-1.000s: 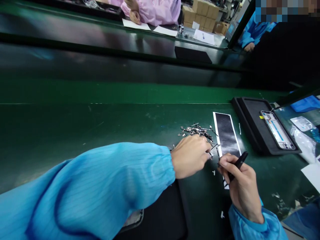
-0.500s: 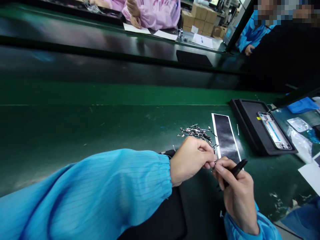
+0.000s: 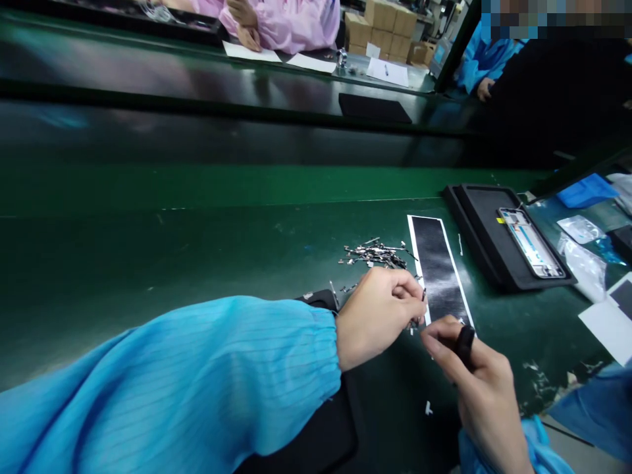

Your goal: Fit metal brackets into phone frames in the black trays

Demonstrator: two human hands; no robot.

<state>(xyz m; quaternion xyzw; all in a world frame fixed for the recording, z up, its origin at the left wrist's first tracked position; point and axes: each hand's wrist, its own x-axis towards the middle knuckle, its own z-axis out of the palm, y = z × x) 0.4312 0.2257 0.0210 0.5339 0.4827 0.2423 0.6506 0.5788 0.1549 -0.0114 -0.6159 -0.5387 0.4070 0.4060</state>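
My left hand [image 3: 380, 316] is closed, pinching a small dark strip-like part [image 3: 423, 294] between thumb and fingertips; it looks like a little flex cable. Just right of it, my right hand [image 3: 476, 382] is curled round a black slender tool [image 3: 465, 342], its thumb and index fingertips near each other. The tool's far end is hidden by the fingers. Beyond my left hand lies a loose pile of small metallic and black flex-cable parts [image 3: 378, 253]. Beside the pile is a black sheet with a white border [image 3: 437, 263], partly behind my right fingers.
At the right, a black foam tray [image 3: 486, 250] holds a phone frame [image 3: 533, 243]. Clear plastic bags [image 3: 585, 263] and white paper [image 3: 605, 329] lie farther right. A black pad [image 3: 316, 434] sits under my left sleeve. Across the bench are a co-worker's pink sleeves [image 3: 301, 26].
My hands have parted: the right has drawn slightly down and right, and its tool has turned. The left still pinches near the pile. The whole view has shifted a little.
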